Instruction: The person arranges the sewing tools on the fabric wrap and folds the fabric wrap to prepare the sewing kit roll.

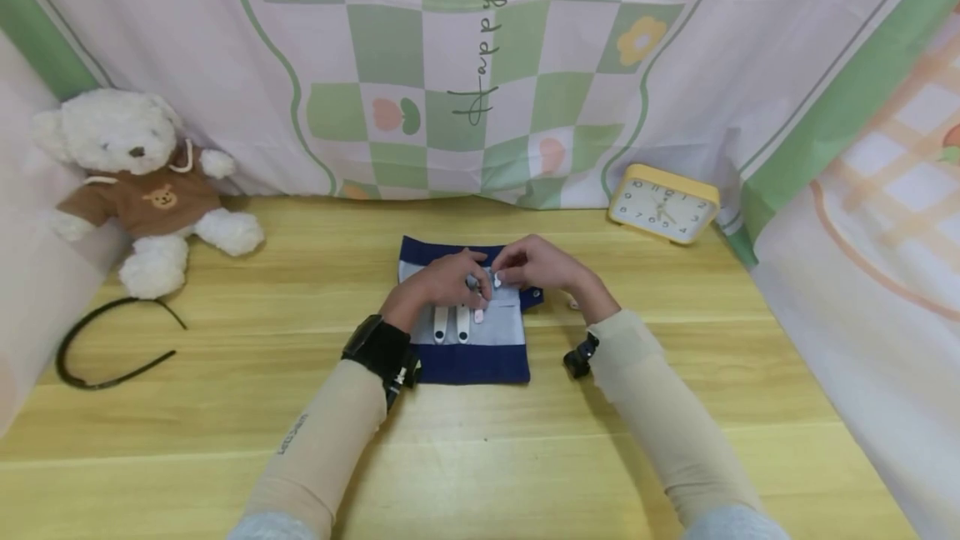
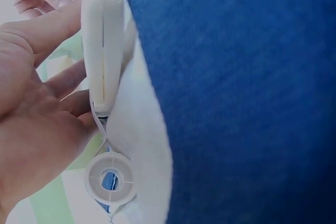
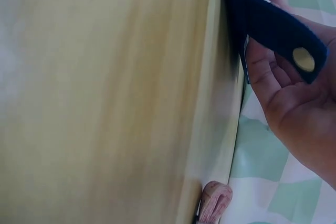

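Observation:
A navy and pale grey fabric case [image 1: 491,363] lies unfolded on the table. Two slim white tools [image 1: 440,325] with dark round dots and a small pink item [image 1: 479,316] sit in its pale part. My left hand [image 1: 450,280] reaches over the case; its fingers are beside a white tool [image 2: 102,51], and whether they grip anything is unclear. A white bobbin-like ring [image 2: 110,178] shows below that tool. My right hand [image 1: 540,263] pinches a small white piece [image 1: 498,279] above the case's right side, near the navy snap strap [image 3: 283,32].
A pink wound bundle [image 3: 215,202] lies right of the case. The yellow clock [image 1: 663,202] stands at the back right. A white teddy bear [image 1: 161,198] sits at left, behind a black headband [image 1: 112,386]. Checked curtains [image 1: 465,65] hang behind the table.

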A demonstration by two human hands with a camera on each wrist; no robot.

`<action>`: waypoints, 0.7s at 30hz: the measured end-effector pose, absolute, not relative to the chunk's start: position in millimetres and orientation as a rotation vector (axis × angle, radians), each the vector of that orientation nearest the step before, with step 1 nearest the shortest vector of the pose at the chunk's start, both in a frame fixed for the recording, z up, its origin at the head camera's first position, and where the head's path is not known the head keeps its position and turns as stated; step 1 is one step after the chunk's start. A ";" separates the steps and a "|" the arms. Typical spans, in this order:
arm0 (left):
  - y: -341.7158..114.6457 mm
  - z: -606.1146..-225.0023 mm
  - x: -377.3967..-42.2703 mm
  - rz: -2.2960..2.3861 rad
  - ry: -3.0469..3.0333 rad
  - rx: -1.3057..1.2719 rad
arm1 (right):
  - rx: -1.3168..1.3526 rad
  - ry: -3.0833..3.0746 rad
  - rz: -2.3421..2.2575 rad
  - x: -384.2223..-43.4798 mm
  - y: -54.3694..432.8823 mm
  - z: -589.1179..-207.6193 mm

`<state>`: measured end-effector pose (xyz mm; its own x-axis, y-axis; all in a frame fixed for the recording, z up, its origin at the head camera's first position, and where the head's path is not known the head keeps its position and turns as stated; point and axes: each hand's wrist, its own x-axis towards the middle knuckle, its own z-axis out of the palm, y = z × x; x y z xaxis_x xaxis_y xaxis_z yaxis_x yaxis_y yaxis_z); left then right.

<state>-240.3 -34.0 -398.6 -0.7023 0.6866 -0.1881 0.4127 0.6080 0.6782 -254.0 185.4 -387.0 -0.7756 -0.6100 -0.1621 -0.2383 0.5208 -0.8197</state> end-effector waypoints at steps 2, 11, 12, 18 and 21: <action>-33.6 -398.9 -240.8 0.849 2.407 0.873 | -0.712 2.338 -1.144 -253.9 183.4 -387.1; -32.4 -397.6 -240.4 0.834 2.421 0.825 | -0.748 2.357 -1.073 -257.7 180.9 -389.4; -32.4 -397.6 -240.3 0.835 2.421 0.823 | -0.752 2.357 -1.065 -258.2 180.5 -389.8; -32.6 -397.5 -239.2 0.844 2.416 0.806 | -0.770 2.349 -1.021 -258.4 178.7 -390.2; -32.3 -397.4 -239.1 0.848 2.415 0.805 | -0.779 2.341 -1.008 -258.4 178.3 -389.4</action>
<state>-239.1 -32.3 -397.4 -0.7261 0.6520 -0.2183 0.3725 0.6399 0.6721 -258.4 178.3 -389.4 -0.7272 -0.6583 -0.1942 -0.3115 0.5687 -0.7613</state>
